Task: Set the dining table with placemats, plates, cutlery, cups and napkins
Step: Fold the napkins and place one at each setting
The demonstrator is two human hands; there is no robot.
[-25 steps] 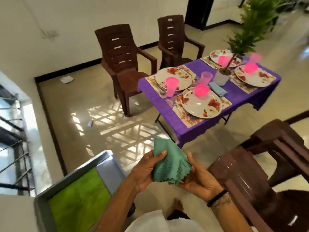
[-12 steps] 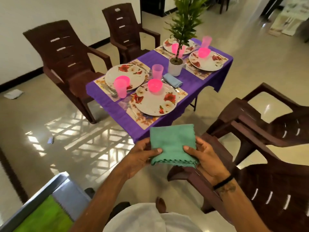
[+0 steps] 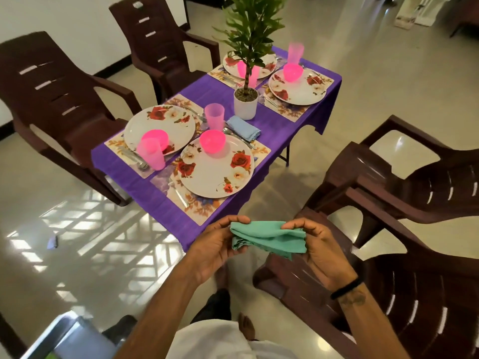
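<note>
Half a second ago the green napkin point(image 3: 269, 238) was held flat and spread between the two hands; now it is folded over into a narrow, bunched strip, and the view has drawn closer to the surface point(image 3: 223, 92). Left hand point(image 3: 215, 251) pinches the napkin's left end between thumb and curled fingers, and the right hand point(image 3: 321, 252) pinches its right end the same way, a black band on that wrist. Both hands hold the napkin in the air just short of the near corner of the purple-covered surface, not touching it. Taking the potted plant point(image 3: 246, 73) at the middle of the surface as landmark: on the near side of it lie two floral placemats, each with a flowered plate, the near right plate point(image 3: 216, 169) and the near left plate point(image 3: 159, 128), each carrying a pink bowl. A pink cup point(image 3: 151, 156) stands at the left plate's near edge, another pink cup point(image 3: 214, 117) stands between the two plates, and a folded blue napkin point(image 3: 243, 128) lies just in front of the plant's pot beside cutlery. Beyond the plant are two more plates on placemats with pink bowls and cups. Brown plastic chairs point(image 3: 59, 99) stand around the surface
</note>
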